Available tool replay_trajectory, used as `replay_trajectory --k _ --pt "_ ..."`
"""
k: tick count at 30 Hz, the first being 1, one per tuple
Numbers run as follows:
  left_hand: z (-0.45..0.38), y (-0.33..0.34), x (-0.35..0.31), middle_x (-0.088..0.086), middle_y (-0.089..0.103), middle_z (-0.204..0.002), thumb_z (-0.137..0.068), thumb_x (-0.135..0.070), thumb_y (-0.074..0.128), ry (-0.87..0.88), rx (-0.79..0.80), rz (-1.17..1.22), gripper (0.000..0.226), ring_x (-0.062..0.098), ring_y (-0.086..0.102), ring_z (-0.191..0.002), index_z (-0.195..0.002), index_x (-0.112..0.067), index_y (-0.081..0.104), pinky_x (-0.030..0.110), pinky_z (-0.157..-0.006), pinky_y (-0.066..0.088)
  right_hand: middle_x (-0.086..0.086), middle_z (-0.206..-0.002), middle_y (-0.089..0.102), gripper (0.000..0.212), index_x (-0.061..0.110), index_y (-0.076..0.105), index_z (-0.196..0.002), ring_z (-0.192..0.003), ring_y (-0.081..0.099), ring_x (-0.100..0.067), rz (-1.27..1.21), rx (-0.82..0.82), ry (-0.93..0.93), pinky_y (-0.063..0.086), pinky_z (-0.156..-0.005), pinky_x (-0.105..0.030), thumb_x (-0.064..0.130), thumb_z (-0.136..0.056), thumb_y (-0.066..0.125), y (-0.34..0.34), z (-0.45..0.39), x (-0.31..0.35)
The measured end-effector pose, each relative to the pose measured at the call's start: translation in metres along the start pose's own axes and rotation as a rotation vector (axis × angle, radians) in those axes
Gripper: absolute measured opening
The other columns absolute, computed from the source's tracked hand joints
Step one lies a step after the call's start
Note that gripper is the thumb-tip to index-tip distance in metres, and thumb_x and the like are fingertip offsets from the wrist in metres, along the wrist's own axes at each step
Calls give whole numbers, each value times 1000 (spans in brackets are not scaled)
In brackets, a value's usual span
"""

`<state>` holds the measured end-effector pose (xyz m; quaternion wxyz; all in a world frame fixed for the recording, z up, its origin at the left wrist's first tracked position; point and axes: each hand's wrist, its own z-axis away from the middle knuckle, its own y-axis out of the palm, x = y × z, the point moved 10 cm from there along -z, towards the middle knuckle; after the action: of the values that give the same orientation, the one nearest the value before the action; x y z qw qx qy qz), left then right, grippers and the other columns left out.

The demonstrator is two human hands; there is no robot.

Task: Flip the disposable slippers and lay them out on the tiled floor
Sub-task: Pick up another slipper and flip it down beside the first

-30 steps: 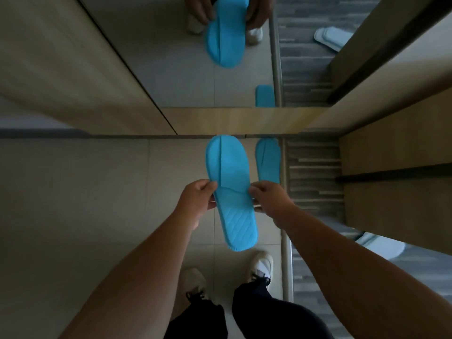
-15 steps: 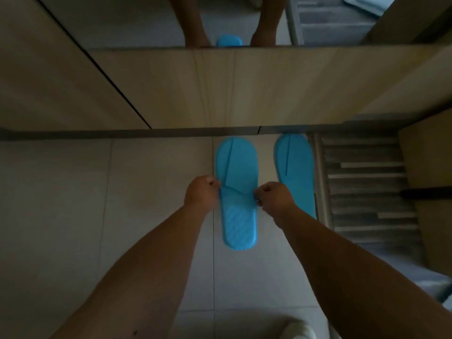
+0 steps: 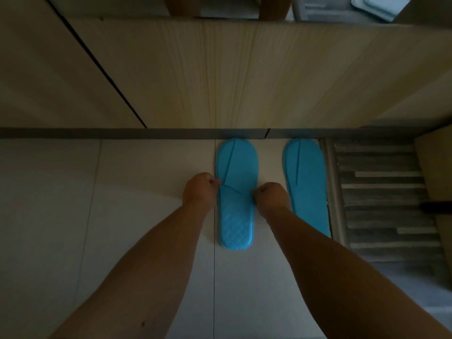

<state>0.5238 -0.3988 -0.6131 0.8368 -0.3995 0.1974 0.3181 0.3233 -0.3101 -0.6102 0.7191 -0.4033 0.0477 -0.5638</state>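
Note:
Two light-blue disposable slippers lie side by side on the pale tiled floor (image 3: 137, 216), their far ends against the grey skirting of a wooden panel. The left slipper (image 3: 236, 192) shows its quilted strap towards me. My left hand (image 3: 201, 190) pinches its left edge at the strap, and my right hand (image 3: 270, 195) pinches its right edge. This slipper rests flat on the tile. The right slipper (image 3: 305, 182) lies alone, partly hidden behind my right forearm, and neither hand touches it.
A wooden wall panel (image 3: 244, 74) with a mirror above it stands directly ahead. A metal threshold strip (image 3: 336, 192) runs along the right slipper, with grey striped flooring (image 3: 386, 204) beyond. A wooden cabinet (image 3: 437, 167) stands at the far right.
The left slipper has gone from held up in the air down onto the tile beside the other one. Both hands came down with it and my view has dropped closer to the floor.

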Motion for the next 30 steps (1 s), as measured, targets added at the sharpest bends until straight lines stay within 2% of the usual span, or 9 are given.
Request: replay_trajectory --k 4,8,11,16,21,24,26,28,30 --pt "-1 1 0 15 71 -94 -95 -32 55 4 18 -27 27 32 67 -88 -90 -8 67 37 -75 54 -6 -88 62 15 19 61 -83 -92 63 -31 33 7 -13 50 -91 -48 33 -88 58 1 1 4" --pt "-4 2 0 16 71 -94 -95 -33 54 10 46 -38 25 32 68 -87 -81 -12 61 40 -77 56 -8 -97 66 15 19 62 -88 -94 63 -30 41 4 -29 51 -90 -47 33 -89 57 1 -1 4" --pt "-5 3 -2 16 70 -94 -95 -32 54 19 48 -50 26 32 67 -87 -79 -13 58 40 -77 55 -8 -93 65 13 19 59 -85 -91 63 -31 43 3 -36 52 -88 -46 31 -89 57 0 -2 3" --pt "-3 3 -2 16 69 -97 -96 -32 52 28 36 -96 28 29 65 -87 -95 -6 62 35 -73 52 -8 -87 62 17 14 62 -86 -88 64 -31 68 16 -40 52 -81 -40 30 -88 56 0 -4 3" --pt "16 -21 -12 16 66 -99 -98 -30 48 80 -85 -156 30 26 58 -84 -99 -2 61 29 -70 43 -16 -105 68 31 7 66 -101 -96 64 -33 111 -5 -75 45 -72 -32 34 -90 53 -11 6 5" --pt "56 -38 -11 19 66 -98 -98 -29 48 74 -107 -185 31 32 62 -92 -97 -1 61 32 -76 46 -16 -114 65 35 5 63 -110 -103 61 -34 206 -4 -71 40 -76 -32 32 -93 49 -29 43 1" --pt "95 -44 -9 18 65 -94 -98 -29 48 59 -83 -233 31 31 62 -89 -97 -1 61 31 -73 43 -14 -110 65 31 8 62 -108 -92 57 -31 268 -9 -75 41 -79 -34 30 -93 45 -42 76 -4" --pt "143 -48 -16 13 61 -86 -99 -30 45 78 -1 -363 30 28 59 -82 -96 -4 59 31 -68 41 -10 -108 64 29 11 61 -108 -87 53 -26 339 -13 -100 41 -80 -36 29 -95 42 -62 121 -7" --pt "193 -50 -31 9 59 -83 -100 -30 40 149 105 -560 29 26 58 -77 -97 -6 57 32 -64 41 -10 -115 60 32 13 61 -116 -99 55 -27 395 -32 -146 41 -86 -39 30 -96 42 -88 170 -6"
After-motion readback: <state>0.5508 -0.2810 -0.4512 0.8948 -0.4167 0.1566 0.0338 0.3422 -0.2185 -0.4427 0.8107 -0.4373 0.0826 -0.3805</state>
